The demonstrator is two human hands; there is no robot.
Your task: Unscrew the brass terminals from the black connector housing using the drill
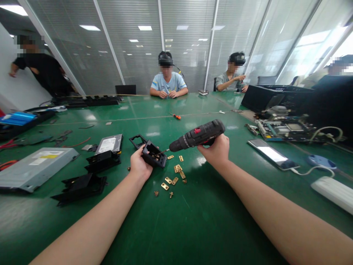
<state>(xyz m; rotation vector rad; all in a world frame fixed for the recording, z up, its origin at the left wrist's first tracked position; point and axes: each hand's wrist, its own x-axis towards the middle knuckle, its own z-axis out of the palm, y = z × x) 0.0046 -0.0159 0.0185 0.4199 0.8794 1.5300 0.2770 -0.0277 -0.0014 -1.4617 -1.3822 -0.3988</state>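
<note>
My left hand is closed around a black plastic housing, tilted so its open side faces right. Brass-coloured screws or terminals show inside it. My right hand grips a black cordless drill with a red switch, held sideways. Its thin bit points left and reaches the housing's opening; whether the tip touches a screw is too small to tell. Below the drill, several brass plates with holes lie on the green table. Two small screws lie nearer to me.
Black plastic housings, a hard drive and a grey metal drive lie left. A screwdriver lies ahead. On the right are a phone, a circuit board and a white power strip. Two people sit across the table.
</note>
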